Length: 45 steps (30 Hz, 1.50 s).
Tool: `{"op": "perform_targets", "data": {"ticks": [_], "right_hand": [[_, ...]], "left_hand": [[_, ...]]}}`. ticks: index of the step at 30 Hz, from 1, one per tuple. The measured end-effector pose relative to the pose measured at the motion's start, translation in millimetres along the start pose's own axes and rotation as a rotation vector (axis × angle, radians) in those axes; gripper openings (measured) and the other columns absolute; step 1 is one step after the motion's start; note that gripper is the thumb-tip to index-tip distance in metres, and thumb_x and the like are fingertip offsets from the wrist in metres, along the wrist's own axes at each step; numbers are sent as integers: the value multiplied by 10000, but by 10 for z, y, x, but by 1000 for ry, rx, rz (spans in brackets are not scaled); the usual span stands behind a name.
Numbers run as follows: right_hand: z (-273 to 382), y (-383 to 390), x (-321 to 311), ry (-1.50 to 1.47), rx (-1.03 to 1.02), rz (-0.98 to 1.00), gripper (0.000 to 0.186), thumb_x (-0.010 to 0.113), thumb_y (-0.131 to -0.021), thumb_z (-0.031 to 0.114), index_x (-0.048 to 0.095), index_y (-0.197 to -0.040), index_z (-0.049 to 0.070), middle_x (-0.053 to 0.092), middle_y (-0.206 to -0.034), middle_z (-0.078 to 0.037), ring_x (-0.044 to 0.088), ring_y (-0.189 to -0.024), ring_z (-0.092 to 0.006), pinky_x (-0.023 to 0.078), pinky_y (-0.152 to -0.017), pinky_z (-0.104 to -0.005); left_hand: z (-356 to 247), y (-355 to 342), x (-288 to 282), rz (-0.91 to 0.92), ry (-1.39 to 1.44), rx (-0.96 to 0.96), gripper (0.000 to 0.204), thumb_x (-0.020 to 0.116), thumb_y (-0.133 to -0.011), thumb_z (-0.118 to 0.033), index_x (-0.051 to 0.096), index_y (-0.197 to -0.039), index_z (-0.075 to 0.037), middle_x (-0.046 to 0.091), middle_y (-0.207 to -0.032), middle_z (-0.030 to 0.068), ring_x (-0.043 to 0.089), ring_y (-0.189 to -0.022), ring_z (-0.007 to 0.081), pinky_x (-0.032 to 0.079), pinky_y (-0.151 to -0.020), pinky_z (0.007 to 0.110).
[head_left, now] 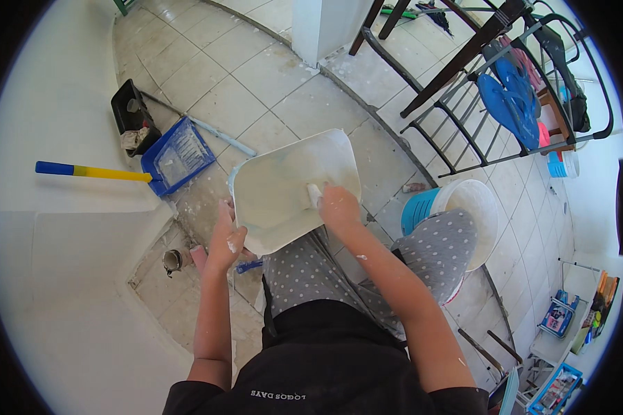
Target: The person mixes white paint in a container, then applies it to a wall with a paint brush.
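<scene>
A shallow off-white plastic basin [277, 187] with rounded corners is tilted over my lap. Pale, wet-looking smears cover its inside. My left hand [227, 238] grips its near left rim, thumb on the inner side, with white spots on the skin. Inside the basin, near its right wall, my right hand [340, 206] is closed on a small whitish piece [314, 194] pressed to the surface; its exact kind is too small to tell.
A large white bucket [488, 221] stands by my right knee. To the left lie a blue dustpan [180, 155] with a yellow handle and a black tray [133, 114]. A metal rack with blue flip-flops [509, 104] stands at the upper right.
</scene>
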State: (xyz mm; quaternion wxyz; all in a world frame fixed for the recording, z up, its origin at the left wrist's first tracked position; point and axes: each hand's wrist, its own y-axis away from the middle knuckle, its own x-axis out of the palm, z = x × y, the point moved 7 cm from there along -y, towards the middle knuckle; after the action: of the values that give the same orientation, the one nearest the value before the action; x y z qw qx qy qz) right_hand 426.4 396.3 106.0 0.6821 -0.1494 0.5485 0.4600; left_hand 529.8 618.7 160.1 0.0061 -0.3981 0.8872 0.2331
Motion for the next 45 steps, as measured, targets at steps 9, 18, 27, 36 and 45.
{"op": "perform_targets", "data": {"ticks": [9, 18, 27, 36, 45], "right_hand": [[-576, 52, -970, -171, 41, -218, 224, 652, -818, 248, 659, -895, 39, 664, -833, -201, 646, -801, -372, 501, -719, -458], [-1318, -85, -1386, -276, 126, -42, 239, 698, -790, 249, 684, -879, 28, 659, -777, -170, 636, -737, -292, 485, -689, -386], [-1643, -81, -1330, -413, 154, 28, 223, 718, -799, 232, 690, -862, 20, 653, -715, -110, 621, -619, -171, 487, -612, -324], [-1333, 112, -1618, -325, 281, 144, 240, 705, -818, 228, 698, -880, -4, 686, -750, -94, 644, -687, -155, 497, -646, -299], [-1310, 191, -1706, -283, 320, 192, 271, 699, -821, 238, 720, -874, -27, 693, -752, -101, 626, -674, -152, 480, -657, -284]], "left_hand": [[-50, -11, -4, -49, -60, 37, 597, 407, -725, -43, 298, -1311, -17, 532, -1223, 237, 664, -744, 286, 547, -409, 310], [114, -331, -253, 55, -46, 7, 620, 412, -711, -40, 320, -1323, -78, 565, -1113, 172, 656, -697, 251, 520, -368, 312], [296, -720, -365, 130, -101, -50, 694, 449, -712, -59, 285, -1381, -142, 554, -1122, 175, 640, -723, 255, 521, -388, 317], [287, -876, -383, 169, -130, -18, 643, 449, -702, -58, 318, -1325, -150, 563, -1103, 169, 626, -726, 252, 510, -375, 322], [274, -884, -354, 156, -156, -36, 639, 443, -702, -56, 321, -1323, -148, 564, -1026, 157, 626, -675, 249, 494, -357, 323]]}}
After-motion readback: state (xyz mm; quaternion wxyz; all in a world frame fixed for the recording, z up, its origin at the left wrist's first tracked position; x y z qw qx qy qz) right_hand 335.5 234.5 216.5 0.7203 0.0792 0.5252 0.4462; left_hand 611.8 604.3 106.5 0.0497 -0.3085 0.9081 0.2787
